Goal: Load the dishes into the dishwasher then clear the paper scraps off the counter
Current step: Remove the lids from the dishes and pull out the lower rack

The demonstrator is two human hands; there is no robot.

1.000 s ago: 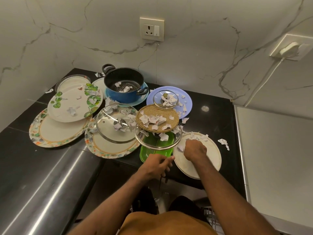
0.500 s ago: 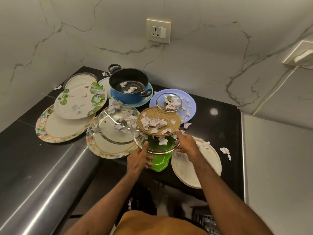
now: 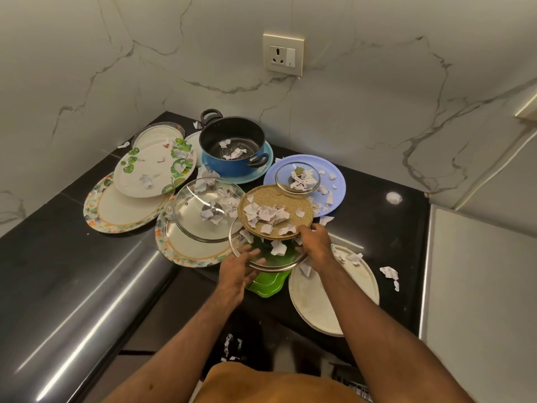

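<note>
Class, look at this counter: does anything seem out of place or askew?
Yes. Torn paper scraps lie scattered everywhere, even inside the blue pot. The cork mat rests tilted on a glass lid, itself stacked askew over the green tray.

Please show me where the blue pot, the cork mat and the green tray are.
Blue pot [image 3: 226, 167], head view, on its blue outer wall.
Cork mat [image 3: 263, 195], head view, on bare cork at its far side.
Green tray [image 3: 267, 283], head view, on its near corner.

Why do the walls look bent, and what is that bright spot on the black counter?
In the head view, the wide-angle lens bows the walls; the bright spot is likely a light reflected in the glossy counter, and similar glare streaks the shiny ledge.
</note>
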